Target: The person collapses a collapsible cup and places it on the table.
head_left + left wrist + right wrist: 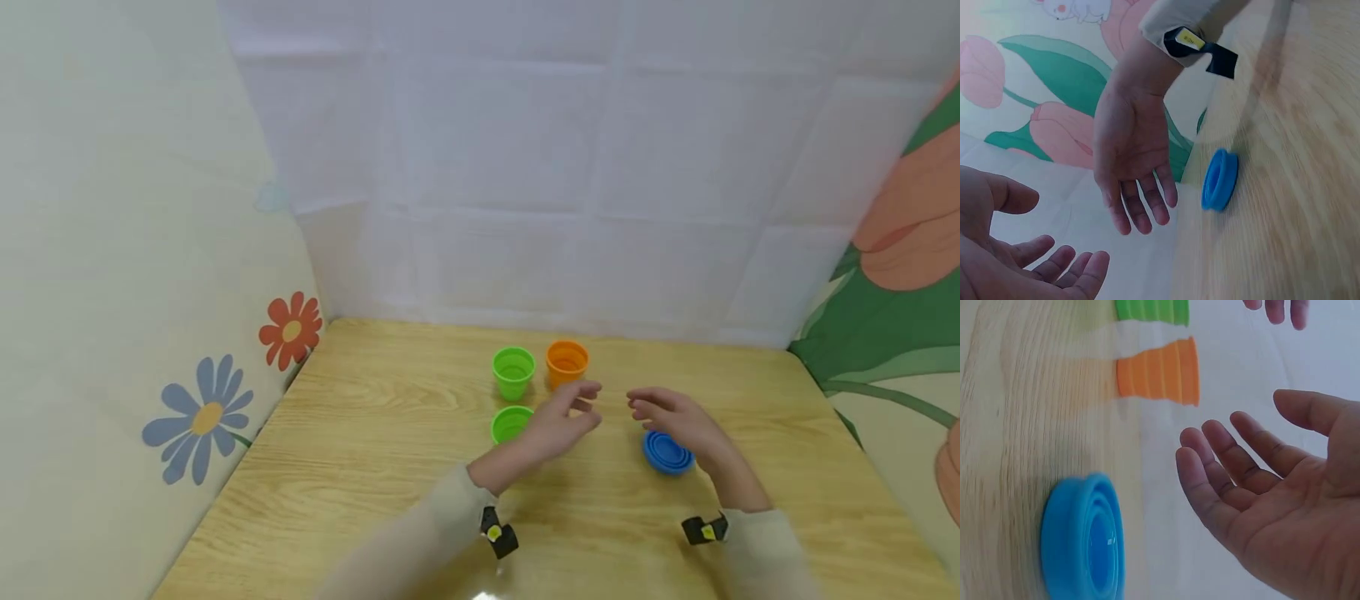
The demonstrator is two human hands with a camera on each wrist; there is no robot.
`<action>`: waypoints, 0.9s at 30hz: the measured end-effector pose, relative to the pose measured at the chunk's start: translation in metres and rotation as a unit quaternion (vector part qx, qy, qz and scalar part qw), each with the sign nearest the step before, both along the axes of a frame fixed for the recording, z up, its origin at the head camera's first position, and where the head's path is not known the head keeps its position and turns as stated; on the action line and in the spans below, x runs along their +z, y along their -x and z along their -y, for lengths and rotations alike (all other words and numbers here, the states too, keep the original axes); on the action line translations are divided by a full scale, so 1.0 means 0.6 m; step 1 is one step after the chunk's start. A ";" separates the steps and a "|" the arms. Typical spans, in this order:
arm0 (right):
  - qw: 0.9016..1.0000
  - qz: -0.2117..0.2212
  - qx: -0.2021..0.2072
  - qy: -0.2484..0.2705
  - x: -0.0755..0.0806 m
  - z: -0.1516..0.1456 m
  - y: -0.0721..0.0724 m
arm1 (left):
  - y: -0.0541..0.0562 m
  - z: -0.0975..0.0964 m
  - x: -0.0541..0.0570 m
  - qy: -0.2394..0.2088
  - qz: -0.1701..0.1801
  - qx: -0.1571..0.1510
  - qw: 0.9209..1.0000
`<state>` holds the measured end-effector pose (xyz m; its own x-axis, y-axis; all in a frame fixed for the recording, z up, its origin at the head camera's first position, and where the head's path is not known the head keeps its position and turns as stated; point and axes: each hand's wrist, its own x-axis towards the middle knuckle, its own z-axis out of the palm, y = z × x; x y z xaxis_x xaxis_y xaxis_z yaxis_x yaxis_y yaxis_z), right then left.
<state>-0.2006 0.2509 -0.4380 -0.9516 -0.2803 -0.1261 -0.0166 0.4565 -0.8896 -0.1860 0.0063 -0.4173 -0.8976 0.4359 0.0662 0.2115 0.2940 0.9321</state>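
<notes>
My left hand (557,423) hovers over the table with relaxed fingers and holds nothing. It hides part of a green collapsible cup (510,423) near it. Behind stand a taller green cup (513,375) and an orange cup (566,362), both extended with ribbed walls. My right hand (678,419), palm facing the left one, is also in the air and touches nothing. Beneath it lies a blue collapsible cup (667,454), folded flat into a ring; the right wrist view shows this blue cup (1082,540) below the loosely bent fingers (1210,478).
The wooden table (375,467) ends at a white cloth (487,208) behind the cups. Flower-printed cloths stand at the left and right sides. Each wrist wears a black strap, the left strap (497,533) with a yellow mark.
</notes>
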 end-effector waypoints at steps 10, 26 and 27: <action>0.991 -0.135 0.008 0.014 -0.014 0.067 -0.002 | -0.007 0.103 -0.010 0.014 -0.079 -0.038 0.996; 0.929 -0.345 0.105 -0.080 -0.059 0.159 -0.023 | -0.031 0.231 -0.064 0.177 -0.294 -0.054 0.938; 0.927 -0.349 0.109 -0.089 -0.061 0.163 -0.025 | -0.031 0.234 -0.068 0.182 -0.297 -0.059 0.935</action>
<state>-0.1853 0.1532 -0.4744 -0.7423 -0.5094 0.4353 -0.6681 0.5126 -0.5393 -0.1673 -0.1341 -0.4583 -0.6937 0.6199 0.3668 0.7117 0.5112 0.4819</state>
